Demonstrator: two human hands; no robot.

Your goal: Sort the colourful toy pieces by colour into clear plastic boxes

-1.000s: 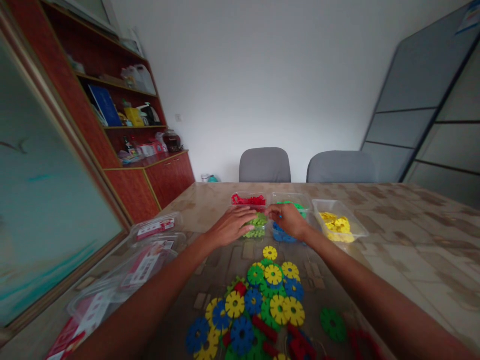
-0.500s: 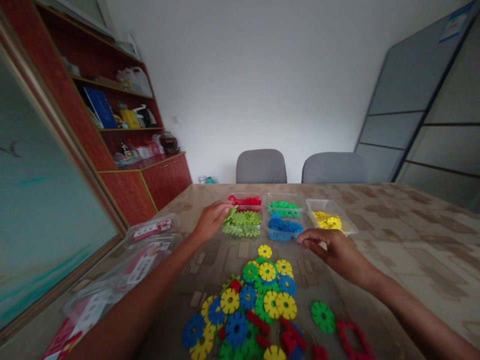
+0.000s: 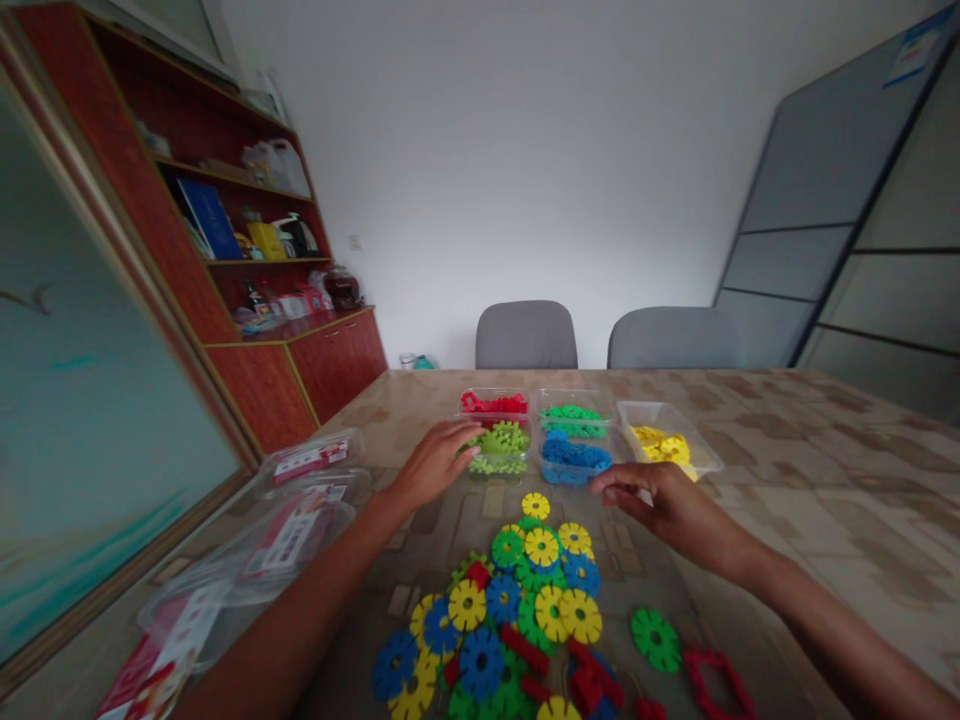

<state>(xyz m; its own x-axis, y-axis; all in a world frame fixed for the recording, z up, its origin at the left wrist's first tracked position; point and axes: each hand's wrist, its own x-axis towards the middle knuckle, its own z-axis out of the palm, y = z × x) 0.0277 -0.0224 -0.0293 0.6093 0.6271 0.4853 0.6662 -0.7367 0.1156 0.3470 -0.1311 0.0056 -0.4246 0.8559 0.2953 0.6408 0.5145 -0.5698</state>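
Note:
My left hand [image 3: 439,462] reaches over the left side of a clear plastic box [image 3: 499,468] of lime-green toy pieces [image 3: 504,437]. Its fingers are stretched out and the thumb hangs apart; I see nothing held. My right hand [image 3: 652,492] hovers at the front right corner of the box of blue pieces [image 3: 574,455]. Its fingers are curled together, and whatever they may hold is hidden. Between my forearms lies a mixed heap of notched discs, with yellow [image 3: 541,547], blue [image 3: 481,662] and green [image 3: 508,548] ones, plus red pieces [image 3: 525,650].
Behind stand boxes of red pieces [image 3: 493,403] and green pieces [image 3: 574,420]; a box of yellow pieces [image 3: 660,443] is at the right. Clear lids [image 3: 300,530] lie at the left. A green disc [image 3: 655,640] and a red frame-shaped piece [image 3: 716,685] lie near my right forearm.
My left hand has moved slightly right, further over the lime-green box, and its fingers have straightened. My right hand stays almost where it was. The view has shifted a little.

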